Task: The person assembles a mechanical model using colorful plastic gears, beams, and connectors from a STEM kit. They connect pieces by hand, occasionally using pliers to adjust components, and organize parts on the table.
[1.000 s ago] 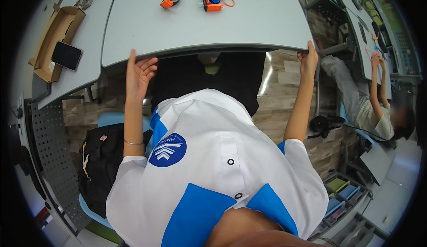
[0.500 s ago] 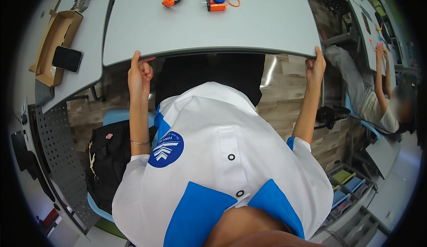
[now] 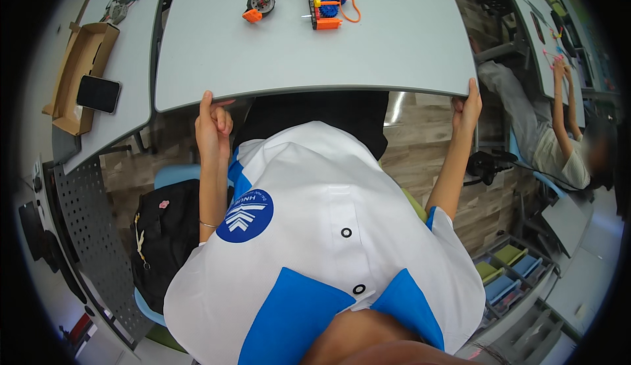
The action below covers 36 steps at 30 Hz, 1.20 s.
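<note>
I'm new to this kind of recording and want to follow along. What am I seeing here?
There's no machine, only a bare left hand and right hand. The view comes from a head-worn fisheye camera looking down, which makes straight edges curve. Both hands are at the near edge of the pale table; no loose part shows in either. On it lie a wheeled piece and a piece with blue gears. Left of it are a phone and a cardboard box.

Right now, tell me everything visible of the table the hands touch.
The table has a smooth-looking, pale grey top and a darker rim; its far end is cropped by the picture. The left hand and right hand touch its near edge. A wheel piece and gear piece lie on it. A desk stands at left.
</note>
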Each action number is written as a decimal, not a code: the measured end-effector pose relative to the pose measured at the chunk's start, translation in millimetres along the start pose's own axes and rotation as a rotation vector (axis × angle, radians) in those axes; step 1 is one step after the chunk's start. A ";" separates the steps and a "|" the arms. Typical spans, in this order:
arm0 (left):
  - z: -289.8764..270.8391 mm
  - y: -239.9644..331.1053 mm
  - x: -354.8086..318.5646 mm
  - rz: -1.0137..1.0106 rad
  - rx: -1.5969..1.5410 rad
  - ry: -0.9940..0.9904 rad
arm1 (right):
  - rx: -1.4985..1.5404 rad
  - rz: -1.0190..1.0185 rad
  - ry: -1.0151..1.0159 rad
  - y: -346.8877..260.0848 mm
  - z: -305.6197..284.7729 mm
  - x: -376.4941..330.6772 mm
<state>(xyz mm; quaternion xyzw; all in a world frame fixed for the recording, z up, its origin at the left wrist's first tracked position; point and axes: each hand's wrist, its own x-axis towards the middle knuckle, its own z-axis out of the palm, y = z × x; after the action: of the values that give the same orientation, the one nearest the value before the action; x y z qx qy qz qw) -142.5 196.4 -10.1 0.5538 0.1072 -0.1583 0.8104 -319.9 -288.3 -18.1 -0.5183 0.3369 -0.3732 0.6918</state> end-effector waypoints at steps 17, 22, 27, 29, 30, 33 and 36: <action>-4.9 -7.8 -45.4 0.032 0.115 0.073 | -0.037 0.016 -0.036 6.9 22.8 35.9; 3.3 -15.6 -48.7 0.021 0.095 0.069 | -0.009 0.001 -0.042 7.9 26.5 37.1; 33.1 -24.8 -52.4 -0.040 0.231 -0.120 | 0.024 -0.003 -0.038 9.0 30.2 36.1; 42.4 -27.2 -50.0 -0.086 0.283 -0.267 | 0.029 -0.010 -0.040 13.0 28.9 37.8; 46.2 -28.9 -48.0 -0.119 0.336 -0.367 | 0.028 -0.008 -0.040 14.1 29.0 37.0; 63.7 -39.4 -40.4 -0.120 0.500 -0.595 | 0.031 -0.012 0.011 13.8 31.0 37.6; 75.6 -53.4 -33.3 -0.205 0.594 -0.737 | 0.035 -0.015 0.010 11.1 33.7 34.8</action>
<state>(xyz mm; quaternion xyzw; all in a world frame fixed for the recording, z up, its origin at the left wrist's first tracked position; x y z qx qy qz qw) -193.6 112.6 -17.1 0.6546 -0.1829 -0.4470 0.5816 -272.1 -300.8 -23.6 -0.5067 0.3299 -0.3870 0.6961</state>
